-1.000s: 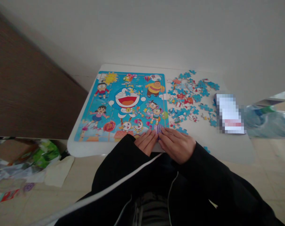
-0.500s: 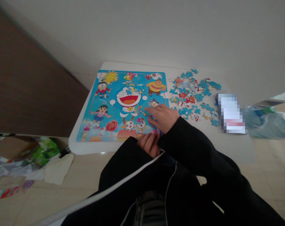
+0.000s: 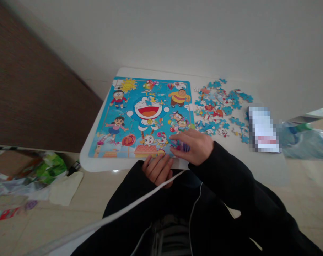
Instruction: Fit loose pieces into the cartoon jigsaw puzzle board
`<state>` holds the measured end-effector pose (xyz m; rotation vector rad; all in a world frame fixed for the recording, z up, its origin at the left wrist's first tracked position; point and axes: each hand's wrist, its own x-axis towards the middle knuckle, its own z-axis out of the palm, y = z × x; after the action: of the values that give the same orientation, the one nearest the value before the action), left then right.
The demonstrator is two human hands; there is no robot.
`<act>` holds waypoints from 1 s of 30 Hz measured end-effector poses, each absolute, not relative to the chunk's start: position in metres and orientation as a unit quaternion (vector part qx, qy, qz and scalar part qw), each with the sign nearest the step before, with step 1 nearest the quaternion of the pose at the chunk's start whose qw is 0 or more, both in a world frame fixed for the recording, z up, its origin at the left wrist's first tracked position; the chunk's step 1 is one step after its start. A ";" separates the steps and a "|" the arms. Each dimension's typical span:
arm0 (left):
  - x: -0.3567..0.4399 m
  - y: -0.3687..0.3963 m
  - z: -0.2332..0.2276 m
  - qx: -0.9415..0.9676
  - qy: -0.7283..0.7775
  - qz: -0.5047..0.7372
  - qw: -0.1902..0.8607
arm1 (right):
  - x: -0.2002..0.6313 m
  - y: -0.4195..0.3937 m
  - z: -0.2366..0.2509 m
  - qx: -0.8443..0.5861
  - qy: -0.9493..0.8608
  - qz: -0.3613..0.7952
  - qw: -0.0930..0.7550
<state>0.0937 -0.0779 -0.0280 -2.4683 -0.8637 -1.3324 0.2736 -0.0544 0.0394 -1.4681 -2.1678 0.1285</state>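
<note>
Puzzle (image 3: 147, 117) lies flat on the tabletop (image 3: 257, 167), its near-right corner under the right hand (image 3: 194, 145) — fingers spread, pressing there, gripping nothing — while the left hand (image 3: 158, 169) rests loosely open at the near edge just beside it, loose pieces (image 3: 220, 110) far right.

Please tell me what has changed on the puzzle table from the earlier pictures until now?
The right hand first reached up over the puzzle board, then came back to its near right corner, fingers on a purple patch there. The left hand slid back to the table edge. The loose pieces stayed as they were.
</note>
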 end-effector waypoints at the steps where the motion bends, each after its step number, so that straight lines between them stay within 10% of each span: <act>1: 0.089 -0.075 -0.027 -0.839 -0.294 -0.444 0.113 | 0.272 -0.056 0.037 -0.523 -0.810 0.056 0.259; 30: 0.086 -0.047 -0.001 -0.871 -0.355 -0.338 -0.032 | 0.297 -0.080 0.017 -0.514 -0.787 0.095 0.327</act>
<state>0.0857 -0.0470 -0.0013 -2.7952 -1.1378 -1.0832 0.2972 -0.0800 0.0168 -1.3466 -2.0613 0.2476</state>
